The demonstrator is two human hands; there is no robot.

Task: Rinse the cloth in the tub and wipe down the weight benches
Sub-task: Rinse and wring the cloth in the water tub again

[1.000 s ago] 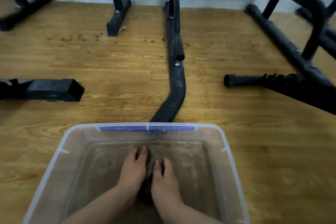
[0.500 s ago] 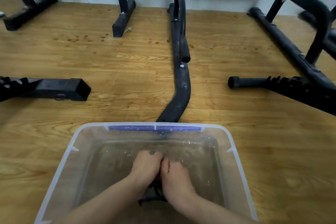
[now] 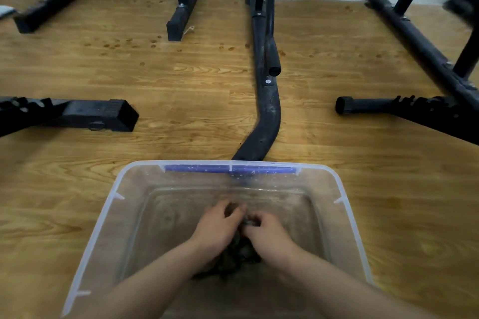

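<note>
At six o'clock, down in the tub [image 3: 102,225]: gripping the dark cloth [image 3: 238,256] underwater, bunched tight between left hand [image 3: 217,225] and right hand [image 3: 267,233]. Could slop water over the rim onto the wooden floor [image 3: 181,85] through rough wringing.
</note>
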